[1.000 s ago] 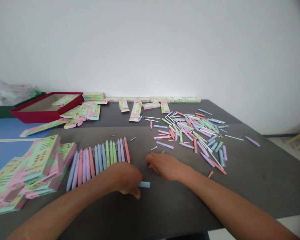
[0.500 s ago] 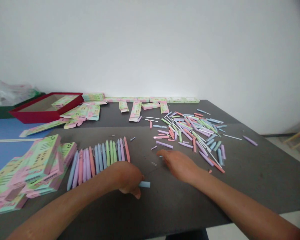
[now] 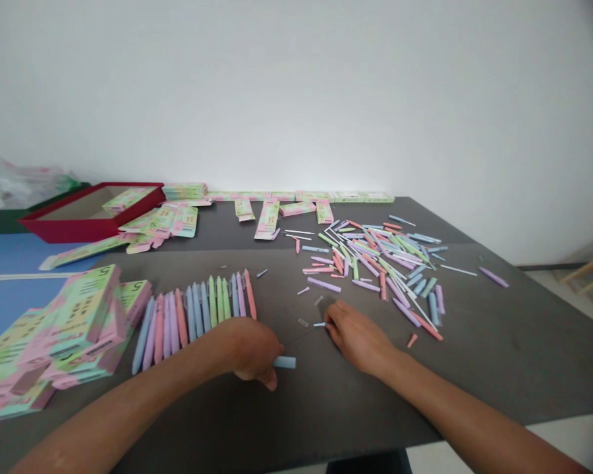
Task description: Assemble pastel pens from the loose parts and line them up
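My left hand (image 3: 254,352) is closed around a light blue pen barrel (image 3: 285,362), whose end sticks out to the right. My right hand (image 3: 350,332) pinches a small light blue pen part (image 3: 319,324) just above or on the table; I cannot tell which. Clear plastic bits (image 3: 303,322) lie between the two hands. Left of them, a row of assembled pens (image 3: 192,313) in blue, purple, pink and green lies side by side, partly hidden by my left forearm. Beyond my right hand spreads a heap of loose pen parts (image 3: 375,257), with white refills among them.
Printed pen boxes (image 3: 74,322) are stacked at the left. Behind them stand flattened cartons (image 3: 163,224) and a red tray (image 3: 79,227) with a box inside. More boxes (image 3: 321,197) line the wall. A single purple barrel (image 3: 493,276) lies near the table's right edge.
My right hand has moved slightly right and toward me, and the small blue part now shows at its fingertips. A clear bit and a small red part are now more visible. My left hand is nearly still.
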The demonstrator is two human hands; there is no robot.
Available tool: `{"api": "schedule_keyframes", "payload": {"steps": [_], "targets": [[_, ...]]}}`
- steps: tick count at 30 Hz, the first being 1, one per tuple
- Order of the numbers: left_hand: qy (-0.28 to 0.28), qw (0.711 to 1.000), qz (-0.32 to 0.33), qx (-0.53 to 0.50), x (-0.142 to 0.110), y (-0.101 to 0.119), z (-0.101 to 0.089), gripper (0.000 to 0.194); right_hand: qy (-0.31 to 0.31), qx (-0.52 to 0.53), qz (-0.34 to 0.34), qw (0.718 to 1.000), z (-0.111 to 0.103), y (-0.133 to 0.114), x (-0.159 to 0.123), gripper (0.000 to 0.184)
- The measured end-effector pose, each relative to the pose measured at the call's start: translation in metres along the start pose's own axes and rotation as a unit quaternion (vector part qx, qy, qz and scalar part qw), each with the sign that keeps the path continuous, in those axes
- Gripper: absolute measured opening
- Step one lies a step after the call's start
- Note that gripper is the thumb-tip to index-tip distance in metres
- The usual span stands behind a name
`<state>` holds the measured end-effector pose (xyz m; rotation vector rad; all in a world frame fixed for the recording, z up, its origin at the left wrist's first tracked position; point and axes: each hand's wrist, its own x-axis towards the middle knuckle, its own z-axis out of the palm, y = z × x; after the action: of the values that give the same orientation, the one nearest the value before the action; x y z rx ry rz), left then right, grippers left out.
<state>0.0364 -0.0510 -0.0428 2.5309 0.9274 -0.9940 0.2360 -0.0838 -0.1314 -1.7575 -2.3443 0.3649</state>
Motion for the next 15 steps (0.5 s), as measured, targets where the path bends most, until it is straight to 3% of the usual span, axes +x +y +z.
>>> {"api": "schedule_keyframes", "payload": {"steps": [3,15], "targets": [[-0.044,0.999,-0.013,0.025,-0.0022,0.0028,-0.0031,0.049,-0.002,0.003,0.007,1.0,0.0009,-0.0048,0.0006,0.01],[-0.053,0.998,-0.021,0.017,-0.0048,0.0076,-0.0077,0.051,0.005,0.012,0.02,1.0,0.0045,-0.0105,-0.0001,0.011]]}}
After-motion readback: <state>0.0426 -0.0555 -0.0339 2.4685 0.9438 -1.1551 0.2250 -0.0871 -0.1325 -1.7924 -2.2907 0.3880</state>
